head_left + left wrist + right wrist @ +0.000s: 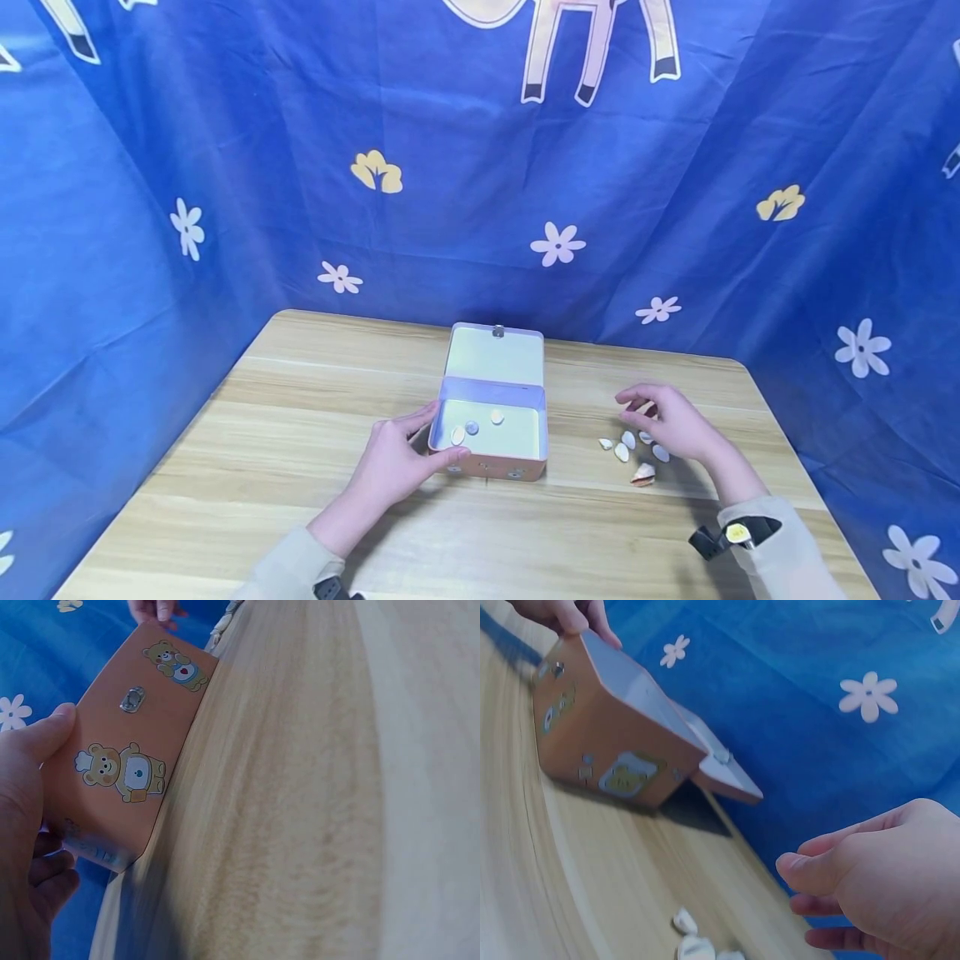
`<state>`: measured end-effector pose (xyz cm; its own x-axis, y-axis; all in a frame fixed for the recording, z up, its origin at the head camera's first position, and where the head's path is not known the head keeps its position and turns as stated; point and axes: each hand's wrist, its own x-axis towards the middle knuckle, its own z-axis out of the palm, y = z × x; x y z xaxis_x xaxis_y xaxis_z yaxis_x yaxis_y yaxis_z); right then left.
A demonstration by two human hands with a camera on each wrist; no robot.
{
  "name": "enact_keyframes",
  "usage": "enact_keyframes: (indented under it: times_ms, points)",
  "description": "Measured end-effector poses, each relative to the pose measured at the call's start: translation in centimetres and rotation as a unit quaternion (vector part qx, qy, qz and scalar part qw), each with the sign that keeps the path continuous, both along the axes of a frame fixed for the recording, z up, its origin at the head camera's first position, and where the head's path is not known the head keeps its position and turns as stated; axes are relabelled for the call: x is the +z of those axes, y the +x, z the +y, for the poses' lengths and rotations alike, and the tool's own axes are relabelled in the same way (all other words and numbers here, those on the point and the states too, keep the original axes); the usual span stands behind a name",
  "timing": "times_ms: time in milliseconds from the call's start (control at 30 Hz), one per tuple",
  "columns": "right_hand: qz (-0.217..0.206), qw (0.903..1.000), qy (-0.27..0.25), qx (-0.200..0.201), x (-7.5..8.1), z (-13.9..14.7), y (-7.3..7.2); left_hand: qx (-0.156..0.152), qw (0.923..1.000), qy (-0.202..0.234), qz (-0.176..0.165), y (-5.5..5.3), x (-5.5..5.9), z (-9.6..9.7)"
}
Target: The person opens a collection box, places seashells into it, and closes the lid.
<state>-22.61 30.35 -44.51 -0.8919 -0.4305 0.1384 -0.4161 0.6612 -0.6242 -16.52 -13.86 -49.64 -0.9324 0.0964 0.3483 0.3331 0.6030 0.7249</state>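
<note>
Left hand (397, 467) clasped on the near left corner of the open orange tin (491, 465), thumb on the front wall, fingers round the side. Inside the tin, three small shells (472, 427) on the silver floor; lid (495, 357) tipped back, away from the person. Right hand (667, 421) loosely curled above the loose shells (633, 446) on the wooden table (262, 467), fingertips drawn together; whether a shell is pinched cannot be told from any view. Tin directly left of the right hand, long axis across the table; right hand nearer the shells, left nearer the tin. Right wrist view blurred, shells cut off at its lower edge (694, 941). Blue flowered cloth (225, 167) behind.
</note>
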Motion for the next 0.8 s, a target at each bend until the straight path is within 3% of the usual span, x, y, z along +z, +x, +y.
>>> enact_keyframes:
  times_ms: [433,800]
  points:
    - [-0.014,0.9995,-0.005,-0.027,-3.5,4.0,0.3,-0.004,1.0,0.005,0.004,0.0,-0.1,0.1]
    - [-0.034,0.9984,-0.006,-0.046,-5.3,5.0,0.7,-0.001,1.0,0.005,0.007,0.1,0.1,0.1]
